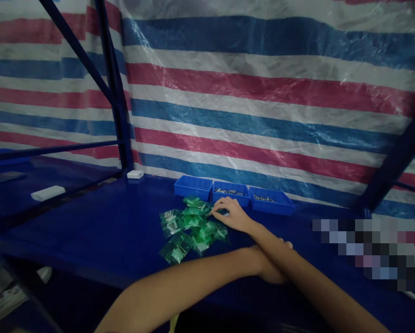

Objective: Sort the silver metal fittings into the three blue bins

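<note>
My right hand [231, 213] reaches over the table, thumb and fingertips pinched together at the edge of a small green plastic bag [197, 206]. That bag belongs to a loose pile of clear and green bags [202, 231] with small pale parts inside. My left hand [273, 270] rests on the table to the right of the pile, crossed under my right forearm. Most of its fingers are hidden; only some fingertips show beyond the forearm. Behind my right hand stands a blue bin [231, 198] with small metal parts in it.
Another blue bin [273, 208] with small metal pieces stands at the right, and a third blue bin [192, 189] at the left. White boxes [135, 175] lie toward the left. Blue frame posts [115, 97] and a striped sheet [263, 92] bound the blue table [99, 231].
</note>
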Available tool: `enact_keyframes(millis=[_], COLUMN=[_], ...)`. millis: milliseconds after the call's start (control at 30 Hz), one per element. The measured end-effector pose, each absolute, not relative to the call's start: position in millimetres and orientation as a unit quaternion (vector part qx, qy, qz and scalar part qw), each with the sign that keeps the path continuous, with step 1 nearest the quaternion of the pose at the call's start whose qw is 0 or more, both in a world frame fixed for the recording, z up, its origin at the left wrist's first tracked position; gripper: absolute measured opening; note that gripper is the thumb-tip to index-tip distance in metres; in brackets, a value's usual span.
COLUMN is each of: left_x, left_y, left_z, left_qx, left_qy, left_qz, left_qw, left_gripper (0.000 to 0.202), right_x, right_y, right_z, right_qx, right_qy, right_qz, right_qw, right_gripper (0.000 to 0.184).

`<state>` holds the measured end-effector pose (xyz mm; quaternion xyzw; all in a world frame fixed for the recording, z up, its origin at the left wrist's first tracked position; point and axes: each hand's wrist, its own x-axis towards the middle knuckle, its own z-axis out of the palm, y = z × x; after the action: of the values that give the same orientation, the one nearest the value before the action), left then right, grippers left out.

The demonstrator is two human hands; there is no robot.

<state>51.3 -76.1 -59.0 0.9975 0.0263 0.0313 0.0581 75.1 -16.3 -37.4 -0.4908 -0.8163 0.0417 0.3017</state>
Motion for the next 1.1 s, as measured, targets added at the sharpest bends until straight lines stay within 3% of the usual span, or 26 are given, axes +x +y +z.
enact_keyframes(millis=[267,833,1000,1100], left_x=[45.8,45.9,46.9,47.9], left_y=[-74.0,-76.9,-76.3,-75.8], left_z=[-56.1,-49.9,-51.5,-53.5], left_qx=[1.000,0.999,0.999,0.999], left_qy=[0.014,0.013,0.011,0.015], left_qz=[-0.001,-0.029,-0.028,-0.025], left_qw=[-0.011,-0.031,-0.030,-0.023], left_gripper=[0.043,0.033,0.030,0.030], right_x=[67.3,75.2,74.3,76.5], right_y=[-15.4,-31.3,-32.7,-29.3], right_z=[-36.0,-28.5,-32.1,-38.6], right_qx=[-0.478,-0.514,-0.577,-0.583], right_qy=[-0.850,-0.814,-0.745,-0.746], right_qz=[-0.046,-0.020,0.005,0.030], right_qw=[0.218,0.269,0.335,0.319], right_gripper=[0.023,0.011,0.036,0.040])
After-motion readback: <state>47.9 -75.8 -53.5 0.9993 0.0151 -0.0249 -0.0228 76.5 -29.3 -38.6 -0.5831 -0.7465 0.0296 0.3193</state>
